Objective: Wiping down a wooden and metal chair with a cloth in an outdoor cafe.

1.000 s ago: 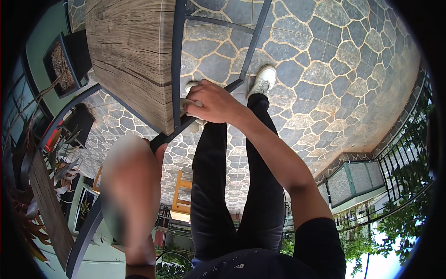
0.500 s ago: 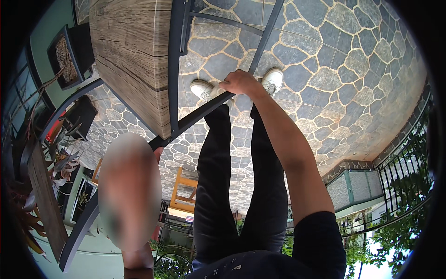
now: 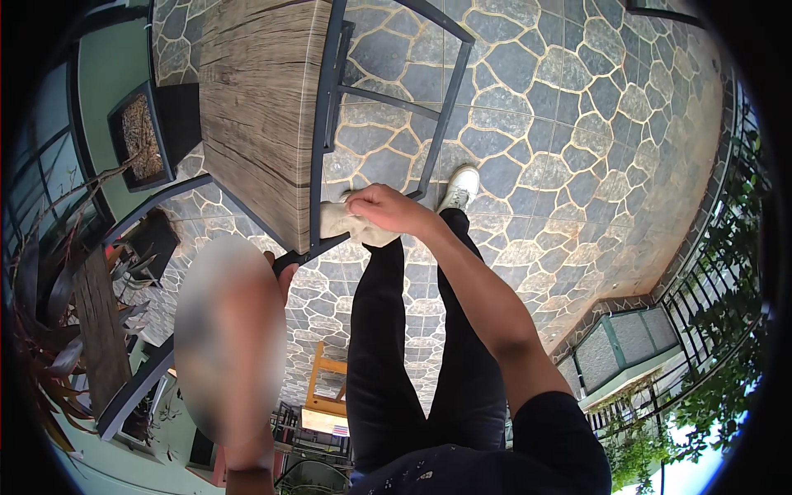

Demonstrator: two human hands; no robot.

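Head view: saw soft cream cloth (image 3: 337, 223) bunched in right hand (image 3: 392, 210), against dark grey metal frame (image 3: 318, 140) edging brown wood-grain panel (image 3: 260, 107). Saw left hand (image 3: 257, 293) at the frame corner; could not tell its grip, because of blur. Judged cloth light, limp, best held bunched; judged frame stiff, best held along its bars. Noted hard panel edge beside cloth, and wider room rightward, above grey stone-patterned floor (image 3: 536, 165).

An outdoor patio (image 3: 569, 190) is indicated by grey stone-patterned paving (image 3: 520, 78) upper right, black metal railings (image 3: 691, 307) and green foliage (image 3: 730, 375) lower right.
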